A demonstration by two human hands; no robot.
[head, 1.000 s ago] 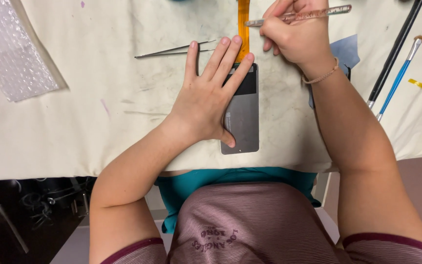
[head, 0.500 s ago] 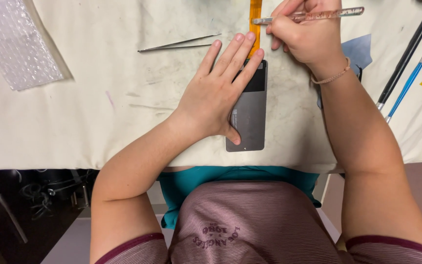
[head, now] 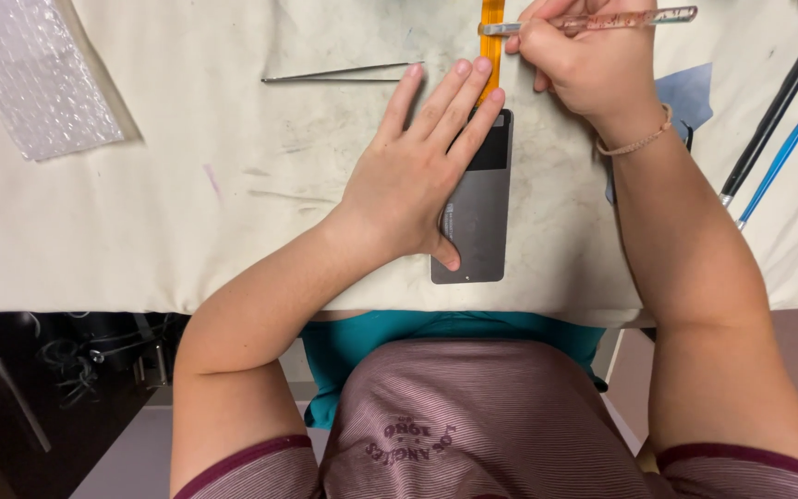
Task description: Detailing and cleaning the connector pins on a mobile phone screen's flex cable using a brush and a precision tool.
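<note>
A flat dark grey rectangular device lies on the cream cloth-covered table near its front edge. My left hand lies flat on it, fingers spread, pressing it down. An orange flat ribbon strip runs from the device's top end toward the far edge. My right hand grips a clear pinkish stick tool held sideways, its tip at the orange strip.
Metal tweezers lie left of my left hand. A sheet of bubble wrap sits at far left. A blue cloth piece, a black rod and a blue-handled brush lie to the right.
The view has drifted slightly, so everything sits a little further right. Both hands keep the same hold; my right hand has edged the tool tip along the orange strip.
</note>
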